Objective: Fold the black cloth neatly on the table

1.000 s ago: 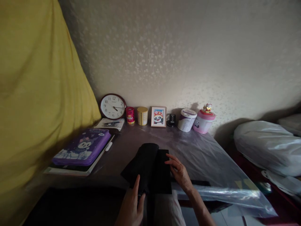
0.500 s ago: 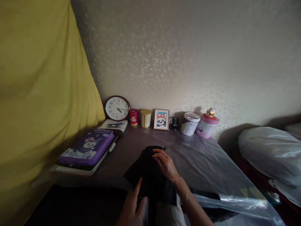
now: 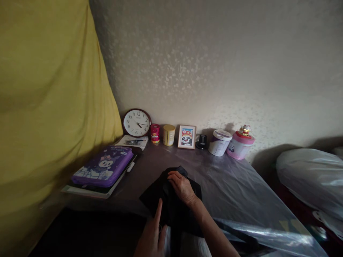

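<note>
A piece of black cloth (image 3: 158,189), folded and rumpled, lies over the near edge of the table and hangs down towards me. My right hand (image 3: 182,187) comes in across it from the right, its bent fingers closed on a fold near the top. At the cloth's lower left is my left hand (image 3: 152,228), index finger stretched along the fabric and thumb apart from it. The left hand's other fingers are hidden, but it seems to grip the cloth's near side. A small ring shape shows between that thumb and index finger.
On the table (image 3: 222,189), under clear plastic, a purple case (image 3: 105,166) lies on books at left. Along the wall stand a clock (image 3: 137,123), a red can (image 3: 155,134), a yellow can (image 3: 169,135), a framed panda picture (image 3: 187,137) and two tubs (image 3: 219,143).
My right hand has shifted slightly left and down over the cloth, and more fabric now spreads out to its right. The left hand stays nearly in place. The view has turned slightly left.
</note>
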A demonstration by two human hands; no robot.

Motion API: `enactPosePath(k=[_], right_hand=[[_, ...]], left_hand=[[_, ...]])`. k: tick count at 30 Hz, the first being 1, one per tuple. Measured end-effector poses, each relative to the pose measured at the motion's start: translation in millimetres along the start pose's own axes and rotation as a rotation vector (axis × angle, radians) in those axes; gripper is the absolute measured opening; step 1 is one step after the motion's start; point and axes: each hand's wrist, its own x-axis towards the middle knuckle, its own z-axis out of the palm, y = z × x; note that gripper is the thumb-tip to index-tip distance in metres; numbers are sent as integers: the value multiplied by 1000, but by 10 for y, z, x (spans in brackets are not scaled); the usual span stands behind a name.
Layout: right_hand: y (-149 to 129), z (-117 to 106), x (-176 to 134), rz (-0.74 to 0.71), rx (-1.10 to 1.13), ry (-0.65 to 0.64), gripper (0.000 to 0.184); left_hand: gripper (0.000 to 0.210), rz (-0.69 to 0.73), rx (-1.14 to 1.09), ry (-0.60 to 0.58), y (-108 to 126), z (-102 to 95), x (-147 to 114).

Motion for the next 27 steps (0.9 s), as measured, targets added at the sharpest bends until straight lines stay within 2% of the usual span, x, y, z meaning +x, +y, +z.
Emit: enactPosePath(k=[4,7,10,14,20,24,27], right_hand=[[-10,12,22,-15,-24,-12,25],[-12,15,29,-22,-48,-20,25],[-15,11,23,-38,-73,-34,24],[-23,6,16,-48,-99,-36,24],[-59,-21,-3,-34,-57,-3,24],[-194,-108,-155,8,46,57,25],[-285,-147,-313,-44,111,51,21]], left_hand=[[60,45,304,-74,126,-14,-8],[76,20,548,-150,216,-18,15],[82,35,678,-167,275,-8,31],[80,33,671,-144,297,12,43],[64,-35,541,-107,237,59,49],[64,-43,520,-115,150,112,50],[60,-31,491,-76,81,159,57]])
